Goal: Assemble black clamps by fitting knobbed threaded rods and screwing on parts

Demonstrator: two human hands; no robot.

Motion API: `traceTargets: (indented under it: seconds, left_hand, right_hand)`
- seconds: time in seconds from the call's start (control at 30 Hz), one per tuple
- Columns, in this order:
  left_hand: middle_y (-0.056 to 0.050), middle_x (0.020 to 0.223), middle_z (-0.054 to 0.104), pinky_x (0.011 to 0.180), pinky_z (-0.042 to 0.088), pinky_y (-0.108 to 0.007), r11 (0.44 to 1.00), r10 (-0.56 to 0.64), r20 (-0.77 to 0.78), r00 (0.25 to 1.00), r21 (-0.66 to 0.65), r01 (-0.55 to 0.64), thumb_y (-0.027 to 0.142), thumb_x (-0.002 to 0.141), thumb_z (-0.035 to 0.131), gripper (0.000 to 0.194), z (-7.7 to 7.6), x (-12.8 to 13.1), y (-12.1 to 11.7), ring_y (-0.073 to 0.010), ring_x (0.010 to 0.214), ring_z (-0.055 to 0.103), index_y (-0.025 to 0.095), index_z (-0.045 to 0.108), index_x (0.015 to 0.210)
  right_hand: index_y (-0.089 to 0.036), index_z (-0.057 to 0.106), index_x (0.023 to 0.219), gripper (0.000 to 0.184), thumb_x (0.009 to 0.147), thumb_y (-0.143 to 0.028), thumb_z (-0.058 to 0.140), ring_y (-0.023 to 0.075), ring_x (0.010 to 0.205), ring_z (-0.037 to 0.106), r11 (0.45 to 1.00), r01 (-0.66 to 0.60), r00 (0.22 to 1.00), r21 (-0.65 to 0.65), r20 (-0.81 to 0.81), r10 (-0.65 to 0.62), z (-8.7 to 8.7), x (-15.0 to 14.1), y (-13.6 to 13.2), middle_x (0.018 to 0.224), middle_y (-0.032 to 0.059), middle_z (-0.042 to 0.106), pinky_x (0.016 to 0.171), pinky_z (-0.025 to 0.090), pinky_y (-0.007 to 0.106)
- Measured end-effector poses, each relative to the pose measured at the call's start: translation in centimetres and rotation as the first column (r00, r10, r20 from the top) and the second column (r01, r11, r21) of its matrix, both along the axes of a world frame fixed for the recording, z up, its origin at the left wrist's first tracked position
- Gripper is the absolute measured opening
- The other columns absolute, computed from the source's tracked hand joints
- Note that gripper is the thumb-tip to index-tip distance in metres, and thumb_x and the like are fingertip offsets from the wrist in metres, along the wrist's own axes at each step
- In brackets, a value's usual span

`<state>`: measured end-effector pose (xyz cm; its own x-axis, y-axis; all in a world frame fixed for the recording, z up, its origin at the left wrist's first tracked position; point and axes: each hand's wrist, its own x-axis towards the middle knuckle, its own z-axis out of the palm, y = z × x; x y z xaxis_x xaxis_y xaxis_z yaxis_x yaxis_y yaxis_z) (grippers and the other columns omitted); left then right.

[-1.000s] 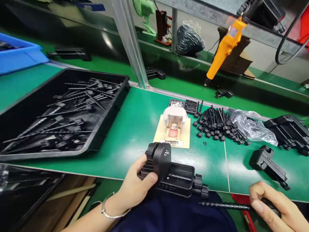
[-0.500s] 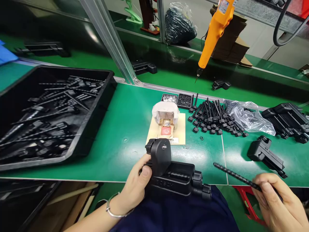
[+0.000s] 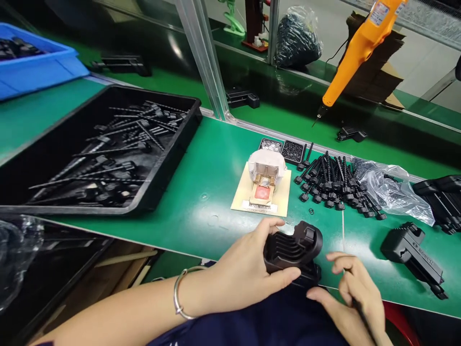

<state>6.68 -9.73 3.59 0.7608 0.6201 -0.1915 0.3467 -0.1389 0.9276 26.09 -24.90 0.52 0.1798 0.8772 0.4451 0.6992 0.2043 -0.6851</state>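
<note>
My left hand (image 3: pixel 252 269) is wrapped round a black plastic housing (image 3: pixel 293 250) at the table's near edge, its ribbed side turned up. My right hand (image 3: pixel 351 293) is just right of the housing, fingers curled round a thin black rod (image 3: pixel 363 315) that shows only below the fingers. A metal bangle (image 3: pixel 179 293) circles my left wrist. A second black housing (image 3: pixel 410 252) lies on the green mat to the right. A heap of black ribbed rods (image 3: pixel 333 185) sits behind, beside a small press jig (image 3: pixel 264 180) on a beige board.
A large black tray (image 3: pixel 173 158) with long black rods fills the left. Two small screw dishes (image 3: pixel 284 149) sit behind the jig. An orange electric screwdriver (image 3: pixel 355 53) hangs above. A clear bag (image 3: pixel 396 190), more black housings (image 3: pixel 441 199) and a blue bin (image 3: pixel 36 69) stand around.
My left hand has turned the housing over, ribbed side up, and shifted it right. My right hand has brought the rod in from the right, close against the housing.
</note>
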Motion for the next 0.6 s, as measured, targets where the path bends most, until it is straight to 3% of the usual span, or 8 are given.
traceTargets:
  seconds: [0.07,0.13,0.23,0.33,0.43,0.6]
  left_hand:
    - [-0.008,0.108,0.067,0.085,0.053,-0.047,0.999,-0.005,-0.003,1.0,-0.052,0.005,0.033,0.082,0.065,0.055,0.2,0.8,-0.2,-0.0272,0.094,0.067,0.022,0.034,0.126]
    - [-0.009,0.112,0.065,0.087,0.053,-0.047,0.99,-0.024,0.034,0.999,-0.141,0.029,0.033,0.084,0.061,0.05,0.4,1.6,-0.4,-0.0269,0.098,0.066,0.022,0.035,0.125]
    - [-0.009,0.108,0.064,0.08,0.056,-0.044,0.955,-0.118,0.094,0.989,-0.262,0.139,0.03,0.084,0.057,0.042,0.8,2.2,-0.7,-0.0258,0.092,0.066,0.021,0.039,0.121]
    - [-0.013,0.121,0.062,0.088,0.055,-0.046,0.888,-0.236,0.215,0.948,-0.348,0.3,0.027,0.079,0.065,0.063,1.2,2.4,-0.6,-0.0288,0.106,0.065,0.022,0.034,0.134]
    - [-0.016,0.143,0.05,0.102,0.049,-0.048,0.833,-0.257,0.336,0.906,-0.399,0.384,0.029,0.076,0.074,0.084,1.2,2.6,-0.1,-0.0312,0.124,0.056,0.024,0.027,0.145]
    - [-0.013,0.139,0.053,0.106,0.046,-0.05,0.8,-0.273,0.387,0.881,-0.417,0.431,0.033,0.074,0.08,0.081,0.0,3.1,0.4,-0.0316,0.121,0.058,0.026,0.038,0.143]
  right_hand:
    - [-0.022,0.033,0.069,0.047,0.091,-0.027,0.074,0.0254,0.101,0.067,0.998,-0.053,0.993,0.02,0.107,0.051,-0.3,-0.3,0.3,0.105,0.0101,0.059,0.071,0.058,0.03]
    - [-0.021,0.037,0.072,0.039,0.097,-0.03,0.066,0.0235,0.095,0.068,0.993,-0.12,0.974,0.001,0.195,0.117,-0.4,-0.3,0.7,0.113,0.0142,0.06,0.067,0.059,0.03]
    - [-0.021,0.041,0.073,0.031,0.101,-0.022,0.054,0.0199,0.078,0.066,0.99,-0.141,0.957,0.029,0.26,0.128,-0.2,0.2,1.0,0.095,0.0119,0.065,0.059,0.055,0.029]
    - [-0.022,0.034,0.066,0.037,0.09,-0.006,0.057,0.0144,0.061,0.056,0.984,-0.056,0.988,0.17,0.153,0.029,-0.1,0.9,1.0,0.07,0.0016,0.056,0.053,0.047,0.024]
    - [-0.022,0.026,0.065,0.044,0.08,0.003,0.059,0.0112,0.055,0.048,0.977,0.065,0.996,0.204,0.051,-0.077,-0.4,1.2,0.7,0.066,-0.002,0.049,0.049,0.037,0.022]
    - [-0.022,0.022,0.067,0.042,0.08,0.002,0.054,0.0113,0.053,0.039,0.963,0.068,0.995,0.262,0.052,-0.084,-0.7,0.7,0.7,0.062,-0.0031,0.04,0.047,0.03,0.023]
